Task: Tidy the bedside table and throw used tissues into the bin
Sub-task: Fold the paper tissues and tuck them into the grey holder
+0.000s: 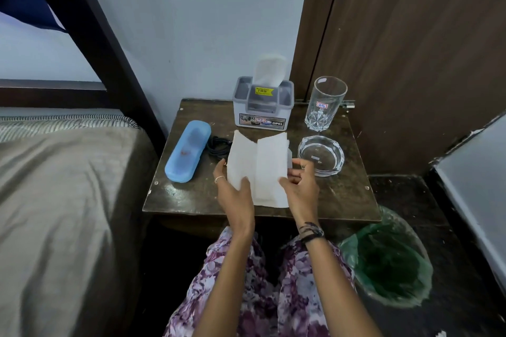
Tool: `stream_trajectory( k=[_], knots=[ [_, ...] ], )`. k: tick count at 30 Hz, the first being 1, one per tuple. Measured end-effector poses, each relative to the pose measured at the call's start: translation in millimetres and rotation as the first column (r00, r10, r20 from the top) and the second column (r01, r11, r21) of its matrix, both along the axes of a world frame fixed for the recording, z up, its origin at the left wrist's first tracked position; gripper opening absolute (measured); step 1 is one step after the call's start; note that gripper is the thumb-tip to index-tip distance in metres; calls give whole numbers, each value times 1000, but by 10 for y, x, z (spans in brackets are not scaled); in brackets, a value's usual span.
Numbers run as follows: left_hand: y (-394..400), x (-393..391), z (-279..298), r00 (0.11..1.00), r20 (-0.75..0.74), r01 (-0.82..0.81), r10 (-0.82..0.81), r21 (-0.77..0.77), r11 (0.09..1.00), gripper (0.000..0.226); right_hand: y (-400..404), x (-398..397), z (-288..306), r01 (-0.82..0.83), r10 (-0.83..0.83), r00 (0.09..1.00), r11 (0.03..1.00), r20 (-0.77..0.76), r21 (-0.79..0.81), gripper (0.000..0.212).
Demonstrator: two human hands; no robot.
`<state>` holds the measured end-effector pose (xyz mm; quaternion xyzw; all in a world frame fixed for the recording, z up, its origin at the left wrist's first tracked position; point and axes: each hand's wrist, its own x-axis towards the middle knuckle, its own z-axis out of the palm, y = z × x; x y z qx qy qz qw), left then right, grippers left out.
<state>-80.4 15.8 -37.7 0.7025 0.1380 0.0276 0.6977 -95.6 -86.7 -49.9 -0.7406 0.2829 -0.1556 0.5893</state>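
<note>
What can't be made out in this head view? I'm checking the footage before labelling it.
- Black cable: mostly hidden behind the unfolded tissue held by the left hand and right hand.
- Bin contents: the dark green liner hides them.
- Blue case: translucent lid blurs what is inside.
- Tissue box price sticker: too small to read.
- Whether the tissue is used: cannot tell.

On bedside table (pixel 191 200): tissue box (pixel 262 107) at back centre, glass (pixel 324 104) to its right, ashtray (pixel 321 154) before glass, case (pixel 188 151) at left, cable (pixel 217 145) beside case, tissue (pixel 257 167) centre-front. Bin (pixel 388 257) on floor, front right. Bed (pixel 63 200) left.
</note>
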Motion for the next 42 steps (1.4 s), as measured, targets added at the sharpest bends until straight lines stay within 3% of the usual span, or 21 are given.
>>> stream_trajectory(
  k=[5, 9, 11, 13, 16, 18, 21, 24, 26, 30, 33, 35, 38, 42],
  knots=[
    [-39, -113, -73, 992, 55, 118, -113, -93, 989, 25, -10, -11, -72, 23, -23, 999, 1000, 24, -1, 36],
    [-56, -130, -82, 949, 4, 316, -316, 18, 949, 53, -40, -13, -71, -16, 16, 1000, 995, -1, -97, 21],
    [-64, -91, -82, 936, -6, 350, -352, 126, 928, 58, -63, -13, -54, 15, -22, 999, 989, -48, -147, 28],
    [-58, -30, -70, 931, -27, 362, -365, 204, 909, 40, -85, -14, -44, 52, -71, 993, 980, -97, -192, 42],
    [-58, 65, -45, 934, -82, 358, -349, 262, 896, 17, -111, -18, -46, -12, -42, 986, 948, -163, -318, 31],
    [-58, 102, -35, 929, -139, 361, -344, 123, 924, 28, -154, -26, -37, -75, 31, 985, 962, -168, -263, 25],
    [-42, 141, 3, 920, -158, 350, -359, -85, 933, 39, -183, -58, 21, -124, 128, 989, 991, -77, 49, 40],
    [-8, 191, 92, 928, -38, 366, -370, -87, 927, 32, -200, -45, 90, -139, 138, 990, 984, 15, 107, 53],
    [0, 210, 148, 918, 56, 395, -392, -77, 915, 25, -219, -21, 175, -145, 143, 989, 988, 41, 53, 49],
    [-3, 194, 144, 897, 145, 421, -418, 16, 907, 30, -202, -21, 254, -193, 203, 978, 967, 45, -167, 26],
    [-15, 170, 28, 856, 78, 485, -511, 219, 847, 34, -153, -17, 133, -321, 304, 947, 891, -105, -321, 26],
    [-4, 160, -23, 838, 34, 514, -545, 285, 809, 41, -151, -17, 84, -369, 329, 928, 869, -173, -329, 31],
    [29, 168, -4, 851, 78, 478, -519, 294, 828, 52, -159, -12, 123, -322, 302, 947, 893, -111, -314, 30],
    [59, 170, 1, 815, -11, 546, -580, 351, 761, 39, -109, -7, 87, -434, 384, 899, 846, -210, -309, 30]
  ],
)
